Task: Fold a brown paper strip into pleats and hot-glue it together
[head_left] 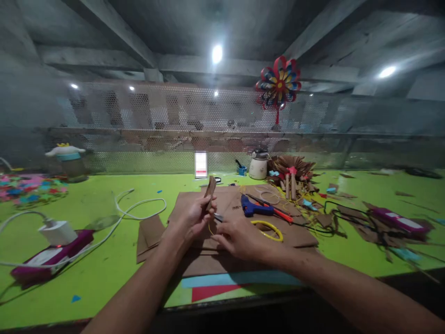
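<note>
My left hand (196, 217) is closed round a narrow bundle of folded brown paper (210, 188), which stands upright above the fingers. Just to its right, my right hand (234, 236) is closed on a small metal tool (218, 217), mostly hidden by the fingers. A thin yellow strand (210, 228) hangs between the two hands. Both hands are over brown cardboard sheets (194, 264). A blue glue gun (257, 207) and a yellow ring-shaped coil (274, 230) lie on the cardboard, right of my hands.
Purple power strips (85, 237) lie at left and right, with a white cable (139, 218) looping at left. Behind stand a phone-like white screen (200, 164), a jar (258, 167) and brown paper flowers (292, 174). Black cords and scraps spread at right.
</note>
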Available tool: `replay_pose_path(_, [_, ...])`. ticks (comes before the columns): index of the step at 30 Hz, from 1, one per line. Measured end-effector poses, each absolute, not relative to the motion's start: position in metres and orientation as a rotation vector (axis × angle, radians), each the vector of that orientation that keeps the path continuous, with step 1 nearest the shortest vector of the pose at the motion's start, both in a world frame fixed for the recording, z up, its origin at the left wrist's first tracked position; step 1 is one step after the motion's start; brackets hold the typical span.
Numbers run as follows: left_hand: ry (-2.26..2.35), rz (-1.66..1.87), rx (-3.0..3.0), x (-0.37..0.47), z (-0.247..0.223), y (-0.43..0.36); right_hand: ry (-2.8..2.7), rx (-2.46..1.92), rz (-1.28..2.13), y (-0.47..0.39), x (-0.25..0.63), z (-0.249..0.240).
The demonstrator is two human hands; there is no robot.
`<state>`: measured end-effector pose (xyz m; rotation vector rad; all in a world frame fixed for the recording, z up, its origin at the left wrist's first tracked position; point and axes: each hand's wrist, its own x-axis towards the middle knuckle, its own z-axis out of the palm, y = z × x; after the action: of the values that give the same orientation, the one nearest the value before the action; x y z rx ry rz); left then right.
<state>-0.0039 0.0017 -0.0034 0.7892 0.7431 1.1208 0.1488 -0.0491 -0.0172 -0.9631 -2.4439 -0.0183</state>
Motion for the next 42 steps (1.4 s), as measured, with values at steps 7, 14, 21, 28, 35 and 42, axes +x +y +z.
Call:
replay_pose_path(7, [0.677,1.301,0.961,-0.011,0.023,-0.009,-2.298,-1.230,0.334,0.066,0.175,0.010])
replay_pose_path(14, [0.462,1.467,1.001,-0.040,0.066,-0.049,-2.329,-1.409,0.347,0.151,0.188,0.022])
replay_pose_path(21, [0.484,1.641,0.982,-0.069,0.096,-0.091,-2.064,-1.766,0.342,0.166,0.271,0.026])
replay_pose_path(28, [0.591,1.182,1.194,-0.019,0.069,-0.061,-1.893,-1.663,0.376,0.107,0.293,0.041])
replay_pose_path(35, [0.494,1.004,1.329,0.023,0.073,-0.045,-2.074,-0.523,1.292,-0.006,0.216,0.055])
replay_pose_path(42, [0.659,1.109,1.281,0.018,0.042,-0.033,-2.287,-0.877,0.756,-0.040,0.205,0.055])
